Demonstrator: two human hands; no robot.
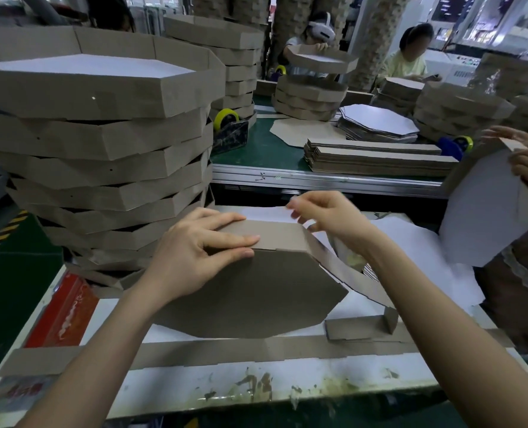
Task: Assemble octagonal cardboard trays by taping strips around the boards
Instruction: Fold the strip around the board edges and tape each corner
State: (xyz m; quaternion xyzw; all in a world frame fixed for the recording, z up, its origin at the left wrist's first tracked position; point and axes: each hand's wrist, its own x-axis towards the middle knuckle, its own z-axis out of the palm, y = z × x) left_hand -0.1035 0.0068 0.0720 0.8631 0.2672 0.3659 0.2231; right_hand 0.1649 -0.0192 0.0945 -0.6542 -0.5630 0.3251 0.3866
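A brown octagonal board (pixel 256 291) stands tilted on the white worktable (pixel 194 384), its brown side facing me. A brown cardboard strip (pixel 282 234) is folded over its top edge and trails down its right side to the table. My left hand (pixel 194 251) grips the top left of the board, fingers pressing the strip onto the edge. At the top right corner, my right hand (pixel 327 216) hovers over the strip with fingers loosely curled and blurred; whether it pinches anything I cannot tell. A long flat strip (pixel 225 350) lies along the table's near side.
A tall stack of finished trays (pixel 96 143) fills the left. Behind is a green table (pixel 265 149) with bundled strips (pixel 376 157), white octagon boards (pixel 380 120) and tape dispensers (pixel 230 128). Another person's hands (pixel 522 156) hold a tray at right. White sheets (pixel 410 239) lie on my table.
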